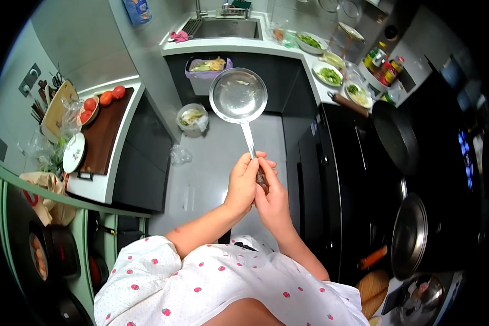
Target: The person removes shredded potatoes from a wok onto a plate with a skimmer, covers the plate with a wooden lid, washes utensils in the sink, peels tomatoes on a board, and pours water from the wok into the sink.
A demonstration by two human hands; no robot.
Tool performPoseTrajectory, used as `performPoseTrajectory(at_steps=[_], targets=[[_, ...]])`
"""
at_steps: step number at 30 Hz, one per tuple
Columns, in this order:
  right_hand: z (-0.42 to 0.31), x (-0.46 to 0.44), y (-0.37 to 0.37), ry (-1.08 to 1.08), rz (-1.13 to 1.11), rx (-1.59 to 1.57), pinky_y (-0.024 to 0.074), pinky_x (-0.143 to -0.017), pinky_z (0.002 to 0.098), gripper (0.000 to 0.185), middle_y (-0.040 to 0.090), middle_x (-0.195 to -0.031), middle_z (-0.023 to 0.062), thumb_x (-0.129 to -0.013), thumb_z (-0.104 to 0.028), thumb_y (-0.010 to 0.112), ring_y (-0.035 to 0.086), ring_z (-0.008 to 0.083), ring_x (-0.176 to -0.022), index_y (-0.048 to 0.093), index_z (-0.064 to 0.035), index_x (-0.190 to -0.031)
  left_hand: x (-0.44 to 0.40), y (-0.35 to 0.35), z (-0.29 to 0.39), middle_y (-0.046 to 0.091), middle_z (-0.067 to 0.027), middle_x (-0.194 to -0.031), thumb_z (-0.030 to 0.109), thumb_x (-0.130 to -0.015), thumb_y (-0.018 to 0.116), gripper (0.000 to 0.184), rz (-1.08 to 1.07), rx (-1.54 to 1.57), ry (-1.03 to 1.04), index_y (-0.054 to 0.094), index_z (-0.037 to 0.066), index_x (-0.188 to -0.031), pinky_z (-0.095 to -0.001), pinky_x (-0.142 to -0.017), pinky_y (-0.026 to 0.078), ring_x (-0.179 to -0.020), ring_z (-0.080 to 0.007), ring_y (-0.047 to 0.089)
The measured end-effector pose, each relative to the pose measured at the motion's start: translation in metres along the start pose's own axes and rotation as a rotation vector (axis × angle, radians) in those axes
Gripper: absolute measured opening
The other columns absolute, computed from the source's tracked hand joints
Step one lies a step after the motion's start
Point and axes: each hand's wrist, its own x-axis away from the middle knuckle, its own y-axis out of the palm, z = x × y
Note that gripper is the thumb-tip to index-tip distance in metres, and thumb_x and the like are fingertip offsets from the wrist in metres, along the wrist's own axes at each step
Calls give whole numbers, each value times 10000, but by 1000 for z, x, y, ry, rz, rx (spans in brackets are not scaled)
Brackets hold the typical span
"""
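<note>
Out in front of me, over the floor, is a round long-handled strainer (pixel 238 95) with small pale food bits on its surface. My left hand (pixel 240 182) is closed around the strainer's handle from the left side. Pressed against it, my right hand (pixel 273 195) wraps the dark grip end of the same handle from the right. Parts of both hands' fingers and of the grip are hidden. Beyond the strainer, a grey bin with a purple liner (pixel 223 66) holds vegetable scraps and hangs at the cabinet front.
Ahead is a sink (pixel 228 30). A white lined bin (pixel 192 120) stands on the floor. To the right, a wok (pixel 395 138) and a steel pan (pixel 409 236) sit on the black stove; plates of green vegetables (pixel 327 74) lie beyond. Tomatoes (pixel 106 98) rest on the left counter.
</note>
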Motion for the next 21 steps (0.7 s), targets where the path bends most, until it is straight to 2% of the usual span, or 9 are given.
performPoseTrajectory(at_steps=[3, 6, 9, 12, 13, 17, 21], targets=[[7, -62, 17, -32, -16, 60, 448, -687, 384, 505, 577, -929, 218, -767, 16, 464, 589, 318, -740, 379, -27, -1264, -61, -13, 17, 592, -137, -849, 168, -923, 373, 196, 19, -3, 34, 449, 15, -1020, -305, -683, 501, -775, -216, 602], [23, -129, 27, -82, -10, 142, 457, -657, 296, 457, 581, -920, 185, -790, -30, 482, 603, 218, -740, 405, -1, -1241, -127, -21, 32, 593, -138, -792, 152, -921, 365, 185, 36, 22, 76, 453, 11, -1001, -305, -658, 504, -731, -222, 604], [48, -203, 38, -205, -16, 138, 456, -655, 297, 468, 582, -919, 190, -792, -34, 472, 601, 222, -722, 393, -8, -1252, -200, -33, 41, 593, -132, -747, 138, -914, 371, 168, 60, 6, 118, 466, 15, -979, -305, -631, 505, -695, -221, 602], [62, -281, 46, -186, -133, 159, 457, -658, 312, 475, 579, -925, 211, -789, -39, 468, 607, 263, -718, 386, -21, -1257, -274, -43, 58, 588, -130, -713, 130, -905, 387, 150, 150, 29, 119, 477, 20, -954, -307, -615, 506, -670, -222, 601], [57, -306, 48, -176, -190, 182, 459, -667, 357, 498, 573, -902, 248, -783, -50, 472, 601, 342, -743, 365, -32, -1268, -297, -47, 67, 584, -128, -695, 128, -900, 397, 141, 170, 67, 106, 483, 27, -946, -306, -591, 507, -649, -226, 605], [70, -398, 77, -219, -346, 219, 439, -674, 456, 559, 571, -844, 277, -765, -76, 489, 557, 434, -771, 305, -33, -1291, -376, -84, 99, 581, -130, -686, 136, -899, 402, 139, 274, -14, 143, 484, 31, -938, -304, -566, 508, -647, -225, 614], [82, -477, 103, -236, -480, 236, 439, -639, 472, 575, 560, -807, 297, -751, -84, 518, 556, 440, -728, 298, 2, -1275, -446, -115, 124, 562, -117, -669, 117, -889, 399, 129, 369, -63, 114, 480, 28, -933, -304, -566, 505, -640, -225, 609]])
